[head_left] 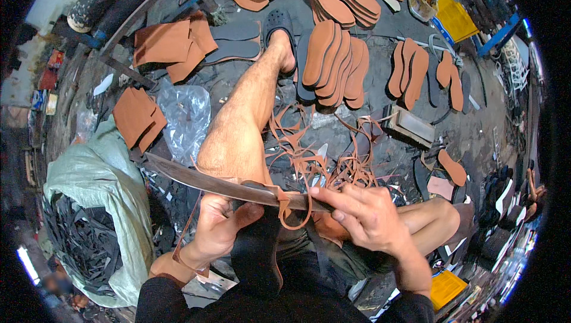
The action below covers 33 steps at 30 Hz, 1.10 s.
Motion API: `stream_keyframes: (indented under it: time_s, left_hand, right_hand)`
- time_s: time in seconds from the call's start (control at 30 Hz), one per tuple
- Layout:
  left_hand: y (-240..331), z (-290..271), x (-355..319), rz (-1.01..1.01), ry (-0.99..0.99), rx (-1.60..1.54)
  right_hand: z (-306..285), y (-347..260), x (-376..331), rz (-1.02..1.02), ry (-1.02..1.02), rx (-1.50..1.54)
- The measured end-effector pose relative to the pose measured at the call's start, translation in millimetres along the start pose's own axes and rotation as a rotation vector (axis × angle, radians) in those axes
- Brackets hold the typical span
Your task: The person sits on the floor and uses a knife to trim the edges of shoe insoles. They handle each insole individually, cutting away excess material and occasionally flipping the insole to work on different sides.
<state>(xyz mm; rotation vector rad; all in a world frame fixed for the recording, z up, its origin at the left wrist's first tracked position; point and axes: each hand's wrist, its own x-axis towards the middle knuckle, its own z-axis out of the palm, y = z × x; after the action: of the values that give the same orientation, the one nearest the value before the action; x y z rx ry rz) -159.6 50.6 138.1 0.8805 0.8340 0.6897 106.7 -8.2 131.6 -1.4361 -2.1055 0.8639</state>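
A long, curved knife [205,184] lies slantwise across my lap, its tip toward the left. My right hand [372,219] is closed around its right end, with the index finger stretched along it. My left hand [217,228] grips a black shoe sole [257,245], thumb pressed on its dark face, just under the blade. A thin brown offcut strip [284,209] curls around the blade near my right fingertips. Another narrow strip hangs by my left wrist. Part of the sole is hidden by the blade.
Brown insoles [336,64] lie in stacks ahead, beyond tangled offcut strips [291,138]. Brown sheets [163,43] are at the far left. A pale green sack [122,186] of black scraps stands at the left. A rectangular block [409,126] sits to the right.
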Motion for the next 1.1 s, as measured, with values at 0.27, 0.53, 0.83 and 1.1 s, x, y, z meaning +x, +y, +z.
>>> stream_keyframes:
  time_s: [0.27, 0.53, 0.83, 1.1]
  left_hand:
    - [5, 9, 2, -0.013, -0.069, 0.213]
    - [15, 9, 3, -0.332, -0.223, -0.629]
    - [5, 141, 59, 0.115, 0.143, -0.711]
    - [-2, 133, 38, 0.129, 0.23, -0.568]
  right_hand:
    - [-36, -5, 68, -0.166, -0.291, 0.033]
    - [-41, 6, -6, 0.127, 0.077, 0.653]
    - [31, -33, -34, 0.27, 0.959, 0.289]
    - [127, -8, -121, 0.308, 0.924, -0.029]
